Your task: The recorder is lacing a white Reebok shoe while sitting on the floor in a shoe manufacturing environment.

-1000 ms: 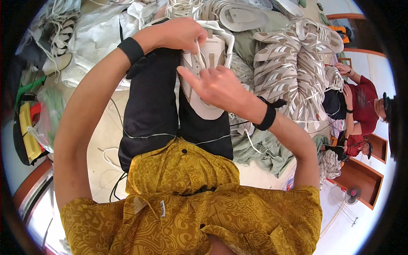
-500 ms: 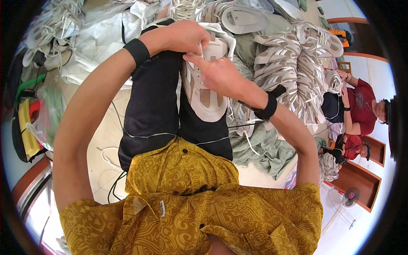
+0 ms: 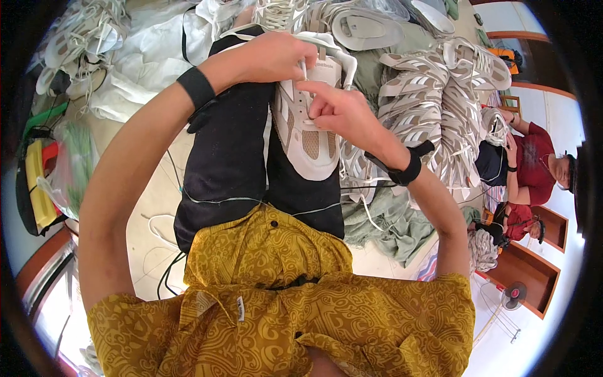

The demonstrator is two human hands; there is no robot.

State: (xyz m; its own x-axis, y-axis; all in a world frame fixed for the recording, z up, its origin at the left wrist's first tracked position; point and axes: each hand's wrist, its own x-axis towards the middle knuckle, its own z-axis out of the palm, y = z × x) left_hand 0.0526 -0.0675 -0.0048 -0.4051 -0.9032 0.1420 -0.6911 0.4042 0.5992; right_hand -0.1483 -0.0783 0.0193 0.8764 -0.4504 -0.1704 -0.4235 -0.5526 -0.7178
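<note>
A beige and white sneaker (image 3: 308, 164) lies on my black-clad thigh, its toe pointing toward me. My left hand (image 3: 276, 58) is over the shoe's far left side, with thumb and fingers pinched on a white shoelace (image 3: 304, 68). Across the tongue, my right hand (image 3: 347, 114) has its index finger stretched toward the left row of eyelets. Its thumb and other fingers are curled together at a short white piece of lace (image 3: 309, 122) low on the lacing area. The fingers partly cover the eyelets.
Rows of stacked sneakers (image 3: 418, 100) stand at the right, with green cloth (image 3: 389, 229) below them. White plastic sheeting (image 3: 147, 69) and more shoes (image 3: 81, 44) lie at the far left. Cables (image 3: 166, 279) trail beside my legs. Two people in red (image 3: 534, 160) sit far right.
My right hand has moved slightly right and down, its thumb and fingers now curled at the lace. My left hand has shifted slightly right, and a length of lace shows below its fingers.
</note>
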